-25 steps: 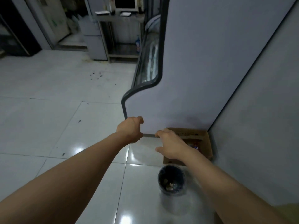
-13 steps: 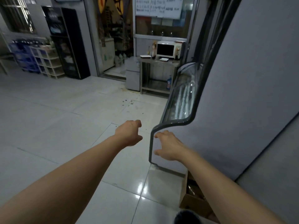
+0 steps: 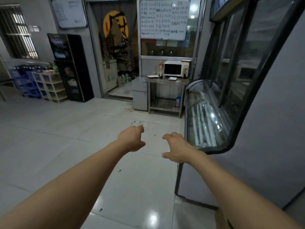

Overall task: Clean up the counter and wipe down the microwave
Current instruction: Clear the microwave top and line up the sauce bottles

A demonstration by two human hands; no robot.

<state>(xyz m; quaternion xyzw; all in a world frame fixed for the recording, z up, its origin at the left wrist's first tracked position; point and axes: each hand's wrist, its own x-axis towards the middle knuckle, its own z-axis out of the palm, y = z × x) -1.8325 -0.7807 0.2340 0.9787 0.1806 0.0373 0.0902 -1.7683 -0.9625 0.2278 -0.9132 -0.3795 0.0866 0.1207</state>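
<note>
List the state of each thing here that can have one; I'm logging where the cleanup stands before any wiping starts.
microwave: door shut, standing on the counter
counter: two flat trays on top, not yet cleared
left hand: empty, fingers curled loosely, mid-air
right hand: empty, fingers spread, mid-air
display case: curved glass front shut
blue bottle: upright on the lower shelf

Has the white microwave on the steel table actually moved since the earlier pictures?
No. The white microwave sits in the same spot on the steel table, beside the glass display case; only the head camera tilted up.
</note>
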